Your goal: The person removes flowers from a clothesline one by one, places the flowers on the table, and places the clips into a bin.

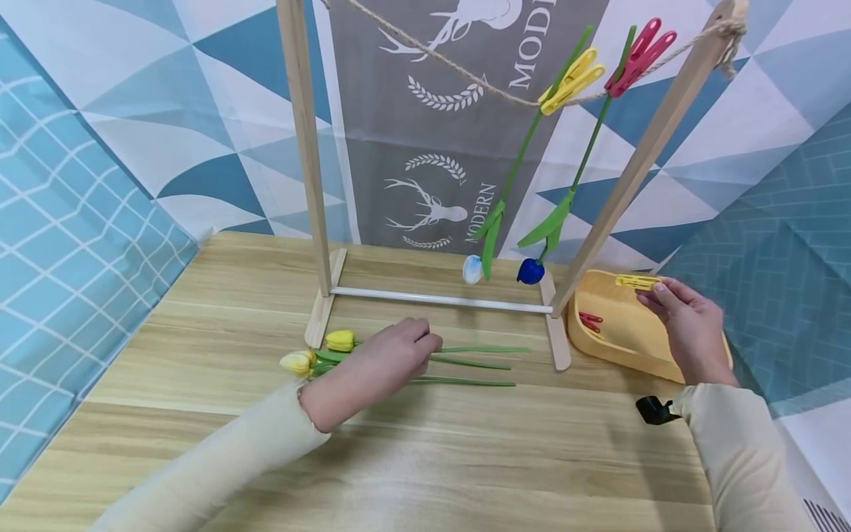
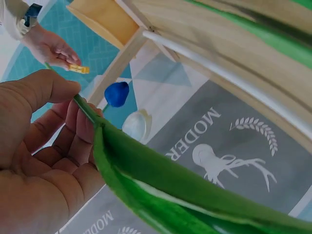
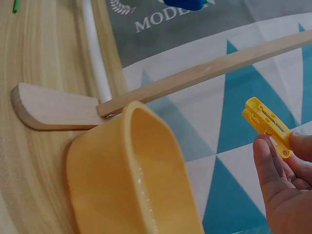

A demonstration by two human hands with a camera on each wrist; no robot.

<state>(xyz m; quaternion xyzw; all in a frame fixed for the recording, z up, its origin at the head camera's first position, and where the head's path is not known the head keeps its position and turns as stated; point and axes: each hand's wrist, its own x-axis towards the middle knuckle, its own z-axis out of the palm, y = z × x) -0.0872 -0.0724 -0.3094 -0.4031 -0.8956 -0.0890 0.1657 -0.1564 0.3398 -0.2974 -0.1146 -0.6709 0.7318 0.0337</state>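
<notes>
My left hand [image 1: 385, 362] is over the yellow artificial tulips [image 1: 340, 340] on the table. In the left wrist view, its thumb and fingers pinch the green stem [image 2: 87, 109] of a tulip just past its long leaf [image 2: 170, 180]. That flower's head is outside the wrist view. Other green stems [image 1: 475, 363] stretch to the right beneath the hand. Over the yellow-orange bin [image 1: 578, 325], my right hand [image 1: 694, 325] holds a yellow clothespin [image 3: 267, 124] by one end between thumb and fingers. A red clothespin [image 1: 589, 321] lies inside the bin.
A wooden frame [image 1: 306, 148] with a white crossbar [image 1: 439, 298] stands at the back. On its rope [image 1: 459, 68] hang a pale blue-white tulip [image 1: 473, 269] and a dark blue tulip [image 1: 530, 271], heads down, clipped by yellow [image 1: 572, 81] and red clothespins [image 1: 641, 59].
</notes>
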